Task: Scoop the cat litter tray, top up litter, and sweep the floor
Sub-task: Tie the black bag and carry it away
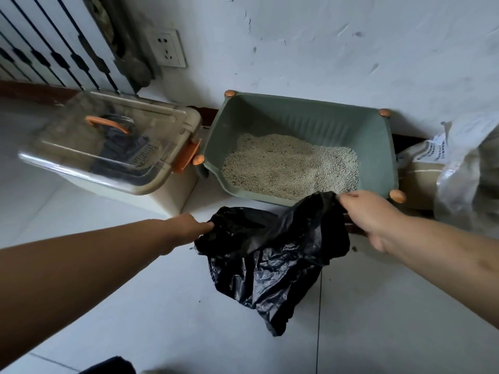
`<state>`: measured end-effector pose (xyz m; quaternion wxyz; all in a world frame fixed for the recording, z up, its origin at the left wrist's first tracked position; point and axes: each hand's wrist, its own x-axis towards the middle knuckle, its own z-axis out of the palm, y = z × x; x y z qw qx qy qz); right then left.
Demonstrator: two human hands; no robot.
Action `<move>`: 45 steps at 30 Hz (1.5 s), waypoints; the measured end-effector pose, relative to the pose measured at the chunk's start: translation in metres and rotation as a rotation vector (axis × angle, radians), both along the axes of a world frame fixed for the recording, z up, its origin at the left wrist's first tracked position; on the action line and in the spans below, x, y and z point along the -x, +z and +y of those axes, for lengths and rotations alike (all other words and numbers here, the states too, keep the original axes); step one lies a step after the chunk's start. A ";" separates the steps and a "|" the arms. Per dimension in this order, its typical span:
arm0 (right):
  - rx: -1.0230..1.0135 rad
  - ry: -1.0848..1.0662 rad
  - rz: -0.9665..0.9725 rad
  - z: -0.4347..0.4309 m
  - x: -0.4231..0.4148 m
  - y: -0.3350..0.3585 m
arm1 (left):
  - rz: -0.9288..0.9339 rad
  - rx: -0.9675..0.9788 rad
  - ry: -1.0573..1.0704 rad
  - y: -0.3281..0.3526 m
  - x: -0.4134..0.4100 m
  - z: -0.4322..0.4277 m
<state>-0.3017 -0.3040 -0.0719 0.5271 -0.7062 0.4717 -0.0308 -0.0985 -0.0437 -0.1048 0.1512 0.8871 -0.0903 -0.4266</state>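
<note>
Diffuse, cool light is cast evenly; dull sheen is seen on the bag below the fingers; the box lid left of them is blurred.

Both hands hold a black bag open before the litter tray.

Setting: a room in a home, seen at floor level; a corner with cat gear. Evidence: green litter tray holding pale litter, set against a scuffed white-painted wall; domestic wall socket above; lidded plastic storage bin with orange handle just beside the tray; pale tiled floor with grout lines; cardboard box at right.
</note>
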 end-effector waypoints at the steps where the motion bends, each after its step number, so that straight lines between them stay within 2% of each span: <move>1: 0.152 0.061 0.007 0.001 0.002 0.004 | 0.081 -0.007 0.060 0.001 0.002 0.001; 3: 0.441 0.179 -0.093 0.011 0.013 0.020 | 0.229 -0.010 0.165 0.002 0.007 0.002; 5: 0.520 0.426 -0.277 0.029 0.029 0.036 | 0.320 0.000 0.242 0.000 0.011 0.003; 6: 0.538 0.616 -0.296 0.039 0.036 0.042 | 0.356 0.004 0.263 -0.001 0.012 0.003; 9: 0.842 1.198 -0.084 0.049 0.051 0.026 | 0.418 0.095 0.334 -0.003 0.017 0.000; 11: 0.967 1.428 0.093 0.051 0.052 0.015 | 0.381 0.133 0.357 -0.002 0.019 -0.007; 13: 0.927 1.342 0.175 0.047 0.052 0.009 | 0.292 0.147 0.339 0.003 0.019 -0.014; 17: 0.762 0.801 0.253 0.024 0.038 0.022 | 0.135 0.304 0.370 0.018 0.015 -0.028; 18: 0.772 0.718 0.326 0.016 0.032 0.026 | 0.106 0.353 0.353 0.024 0.014 -0.031; 20: 0.845 0.643 0.487 -0.001 0.022 0.036 | 0.061 0.458 0.301 0.038 0.016 -0.040; 22: 0.774 0.587 0.531 -0.013 0.018 0.047 | 0.063 0.575 0.304 0.052 0.018 -0.049; 23: 0.637 0.560 0.464 -0.017 0.015 0.051 | 0.075 0.635 0.320 0.061 0.019 -0.054; 24: 0.413 0.503 0.355 -0.019 0.014 0.057 | 0.078 0.686 0.331 0.069 0.020 -0.057; 26: -0.186 0.388 0.048 -0.021 0.015 0.067 | 0.054 0.749 0.344 0.085 0.020 -0.063; 27: -0.399 0.373 -0.086 -0.023 0.015 0.073 | 0.043 0.772 0.343 0.093 0.020 -0.066; 28: -0.545 0.386 -0.201 -0.023 0.015 0.076 | 0.035 0.793 0.343 0.099 0.020 -0.067; 29: -0.606 0.382 -0.284 -0.023 0.013 0.077 | 0.022 0.819 0.335 0.107 0.020 -0.069; 35: -0.521 0.111 -0.535 0.005 -0.012 0.075 | -0.188 0.946 0.141 0.141 0.027 -0.083; 37: -0.521 0.030 -0.565 0.012 -0.018 0.076 | -0.271 0.958 0.075 0.151 0.030 -0.087; 40: -0.372 -0.080 -0.578 0.013 -0.026 0.077 | -0.380 1.005 -0.009 0.166 0.036 -0.094; 43: -0.169 -0.096 -0.579 0.009 -0.033 0.086 | -0.420 1.087 -0.060 0.178 0.041 -0.098; 45: -0.266 -0.068 -0.675 0.006 -0.035 0.095 | -0.411 1.118 -0.073 0.185 0.043 -0.098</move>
